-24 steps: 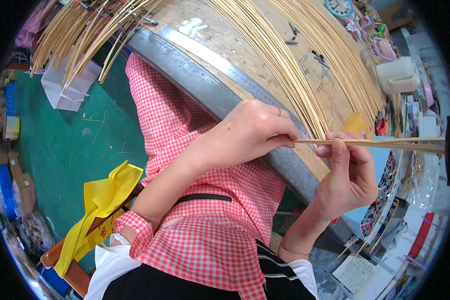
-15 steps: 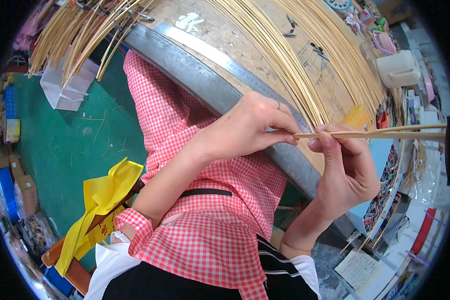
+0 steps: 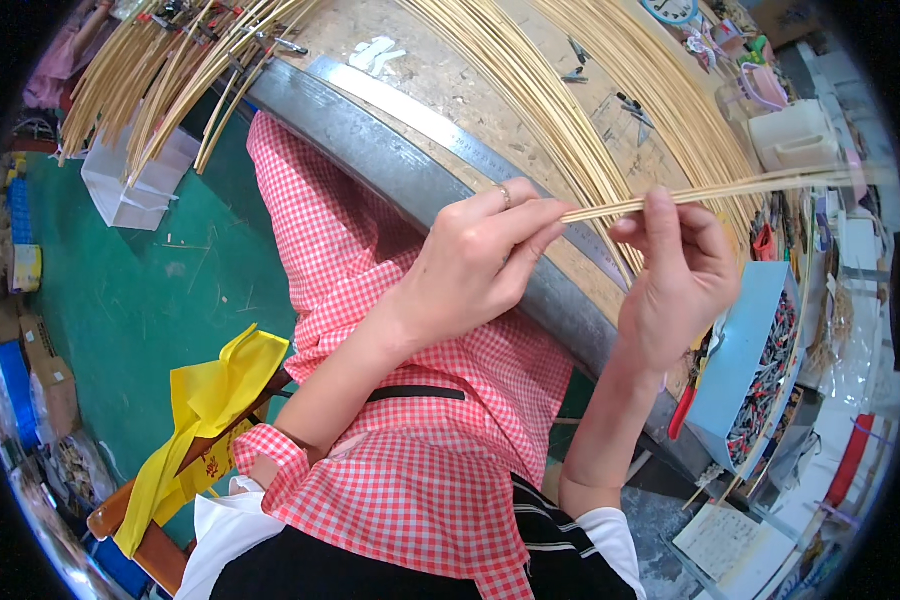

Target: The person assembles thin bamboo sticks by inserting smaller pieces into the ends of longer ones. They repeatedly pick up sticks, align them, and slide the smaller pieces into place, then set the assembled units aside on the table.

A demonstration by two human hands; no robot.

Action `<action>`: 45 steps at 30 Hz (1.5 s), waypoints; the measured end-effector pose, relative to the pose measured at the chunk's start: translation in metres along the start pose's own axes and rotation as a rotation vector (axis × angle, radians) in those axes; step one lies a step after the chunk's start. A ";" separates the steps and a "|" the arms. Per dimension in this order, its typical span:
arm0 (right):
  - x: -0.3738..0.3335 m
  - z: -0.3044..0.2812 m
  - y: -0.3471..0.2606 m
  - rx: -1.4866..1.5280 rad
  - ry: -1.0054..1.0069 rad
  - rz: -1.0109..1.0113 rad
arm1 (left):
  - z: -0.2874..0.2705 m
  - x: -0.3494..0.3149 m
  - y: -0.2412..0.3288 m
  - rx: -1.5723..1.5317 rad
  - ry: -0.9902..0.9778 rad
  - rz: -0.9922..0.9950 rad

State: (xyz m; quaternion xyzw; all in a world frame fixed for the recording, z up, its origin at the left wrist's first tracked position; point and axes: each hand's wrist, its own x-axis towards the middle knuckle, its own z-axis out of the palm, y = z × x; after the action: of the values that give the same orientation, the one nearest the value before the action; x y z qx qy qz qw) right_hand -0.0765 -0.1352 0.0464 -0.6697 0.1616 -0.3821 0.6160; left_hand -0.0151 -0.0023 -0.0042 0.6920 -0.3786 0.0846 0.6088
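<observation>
Between my two hands runs a small bundle of thin bamboo strips, tilted slightly up to the right, its far end blurred. My left hand pinches the near end between thumb and fingers. Farther along, my right hand grips the same strips with its thumb on top and fingers curled beneath. Under and beyond the hands, rows of long bamboo strips lie on the wooden workbench. A metal ruler lies along the bench's grey front edge.
Clamped bundles of strips overhang the bench at the far left. Small black clips lie among the rows. On the right are a light-blue box of clips and a white jug. Yellow cloth drapes over a wooden chair.
Both hands have moved up with the strips, which now slant upward to the right. The left hand has turned and also shifted slightly left. More of the blue box shows.
</observation>
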 end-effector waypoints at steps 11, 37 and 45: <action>0.127 -0.050 0.100 -1.202 -0.371 -0.420 | -0.027 0.001 -0.040 -0.113 0.007 -0.315; -0.017 -0.043 0.034 -0.113 -0.306 0.005 | -0.009 -0.004 -0.008 -0.101 -0.187 -0.228; -0.021 -0.040 0.036 -0.130 -0.279 -0.032 | -0.007 -0.006 -0.007 -0.101 -0.205 -0.190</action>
State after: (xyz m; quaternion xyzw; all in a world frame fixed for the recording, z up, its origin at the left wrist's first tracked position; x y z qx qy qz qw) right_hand -0.1095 -0.1555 0.0041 -0.7571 0.0880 -0.2838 0.5818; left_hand -0.0125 0.0069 -0.0116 0.6982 -0.3754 -0.0636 0.6062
